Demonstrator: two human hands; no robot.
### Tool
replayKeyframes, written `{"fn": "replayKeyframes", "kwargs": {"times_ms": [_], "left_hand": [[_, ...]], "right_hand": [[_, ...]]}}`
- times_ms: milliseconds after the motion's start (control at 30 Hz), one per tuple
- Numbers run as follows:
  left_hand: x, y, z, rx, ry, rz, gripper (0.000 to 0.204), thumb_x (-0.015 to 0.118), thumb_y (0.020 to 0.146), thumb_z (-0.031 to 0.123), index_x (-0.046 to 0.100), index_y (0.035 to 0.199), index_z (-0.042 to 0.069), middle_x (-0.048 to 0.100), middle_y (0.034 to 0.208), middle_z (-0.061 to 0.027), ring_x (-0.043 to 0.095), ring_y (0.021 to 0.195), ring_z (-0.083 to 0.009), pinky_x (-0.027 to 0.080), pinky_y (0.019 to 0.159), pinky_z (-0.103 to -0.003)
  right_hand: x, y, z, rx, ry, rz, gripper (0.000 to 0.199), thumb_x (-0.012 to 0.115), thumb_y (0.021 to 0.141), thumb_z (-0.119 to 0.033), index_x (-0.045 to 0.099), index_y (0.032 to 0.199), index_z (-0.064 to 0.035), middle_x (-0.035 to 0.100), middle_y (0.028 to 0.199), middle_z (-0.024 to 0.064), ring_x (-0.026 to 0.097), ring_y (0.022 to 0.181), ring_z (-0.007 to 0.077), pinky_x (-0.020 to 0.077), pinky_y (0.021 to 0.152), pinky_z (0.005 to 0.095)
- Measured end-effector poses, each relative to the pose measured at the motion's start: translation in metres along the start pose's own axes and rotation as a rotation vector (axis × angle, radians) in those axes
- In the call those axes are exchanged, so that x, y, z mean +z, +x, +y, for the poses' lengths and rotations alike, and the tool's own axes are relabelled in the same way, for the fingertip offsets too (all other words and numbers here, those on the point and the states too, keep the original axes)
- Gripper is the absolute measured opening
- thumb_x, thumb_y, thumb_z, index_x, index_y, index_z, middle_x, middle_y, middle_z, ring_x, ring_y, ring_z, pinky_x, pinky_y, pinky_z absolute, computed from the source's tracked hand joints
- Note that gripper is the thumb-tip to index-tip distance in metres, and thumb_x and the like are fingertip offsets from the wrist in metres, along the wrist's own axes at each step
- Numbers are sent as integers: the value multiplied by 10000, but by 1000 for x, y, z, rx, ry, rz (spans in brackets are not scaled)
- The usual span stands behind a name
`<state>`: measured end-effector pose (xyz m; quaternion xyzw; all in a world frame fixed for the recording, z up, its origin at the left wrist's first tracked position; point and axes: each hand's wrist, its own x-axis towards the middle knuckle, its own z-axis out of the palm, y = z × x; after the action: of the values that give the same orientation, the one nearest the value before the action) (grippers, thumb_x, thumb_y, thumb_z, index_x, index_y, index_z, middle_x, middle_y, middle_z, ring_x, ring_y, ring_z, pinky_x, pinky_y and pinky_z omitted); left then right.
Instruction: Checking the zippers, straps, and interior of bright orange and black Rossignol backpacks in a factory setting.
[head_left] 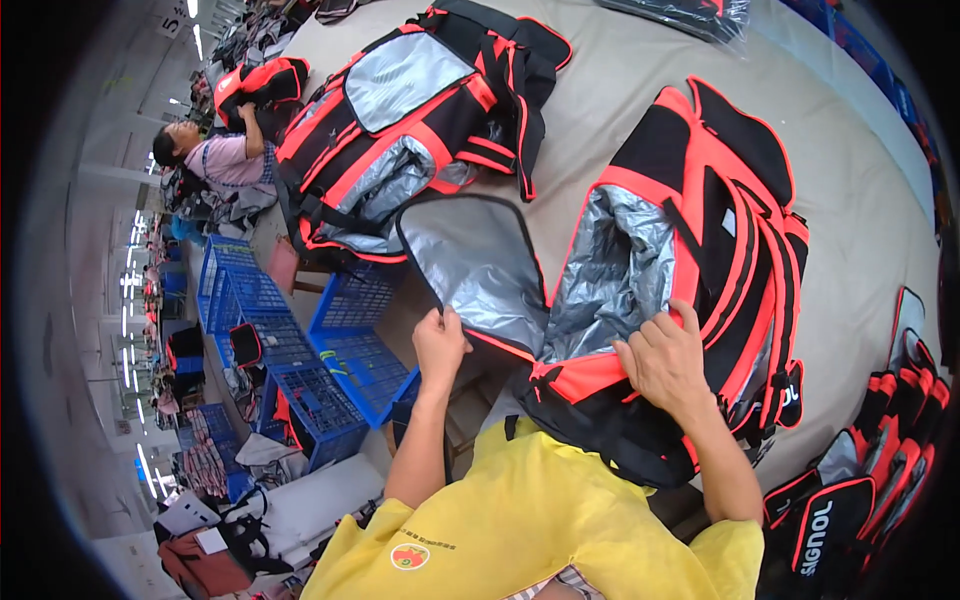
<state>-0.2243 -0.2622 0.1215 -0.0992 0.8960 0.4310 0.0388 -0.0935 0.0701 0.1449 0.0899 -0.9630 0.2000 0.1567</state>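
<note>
Backpack point(700, 230) ctr-right: matt black/orange woven cloth, crinkly shiny silver foil lining point(610, 270). Bench point(600, 110): matt beige cloth. Crates point(300, 380) lower left: blue plastic mesh.

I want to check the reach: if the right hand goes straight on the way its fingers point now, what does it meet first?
The right hand grips the bag's orange rim, fingers pointing up and away. Straight on, it would probably meet the silver lining inside the open black and orange bag, though depth is unclear.

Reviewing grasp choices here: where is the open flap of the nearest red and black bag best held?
Probably the flap is best pinched at its near lower edge, from the person's left, where the left hand grips it. It hangs free off the table edge, silver lining up, its right side hinged to the bag.
</note>
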Motion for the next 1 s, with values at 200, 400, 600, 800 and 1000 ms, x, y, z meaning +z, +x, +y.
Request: {"fn": "replayKeyframes", "kwargs": {"times_ms": [200,400,600,800,1000], "left_hand": [[6,10,29,27,62,-68,391,593,1020,213,607,710,-26,641,539,-116,681,504,-192,507,551,-352],[22,38,19,79,170,-8,301,718,964,236,662,835,-29,716,697,-133,708,668,-170,519,621,-354],[39,117,32,192,35,-38,283,760,973,223,689,1079,-31,656,757,-28,580,679,-92,481,634,-282],[55,176,43,175,-318,-181,211,697,1031,180,701,1077,-26,692,877,18,561,738,-28,444,647,-226],[60,177,48,106,-361,-227,208,712,1028,205,719,1042,-2,650,829,61,509,709,-9,396,610,-224]], "right_hand": [[20,-9,0,124,96,107,190,766,872,-181,647,792,-57,607,857,91,634,991,262,439,1092,500],[45,7,6,126,145,77,176,756,878,-180,674,804,-42,635,882,98,643,1022,269,421,1132,512],[58,26,4,176,180,65,168,752,868,-165,687,805,-23,656,894,112,650,1050,283,419,1124,529],[56,29,-1,254,201,-24,133,762,829,-132,698,791,-22,667,886,111,654,1065,288,403,1141,541],[58,38,-8,334,152,-52,117,761,825,-116,701,785,-23,664,876,103,656,1097,284,381,1161,550]]}}
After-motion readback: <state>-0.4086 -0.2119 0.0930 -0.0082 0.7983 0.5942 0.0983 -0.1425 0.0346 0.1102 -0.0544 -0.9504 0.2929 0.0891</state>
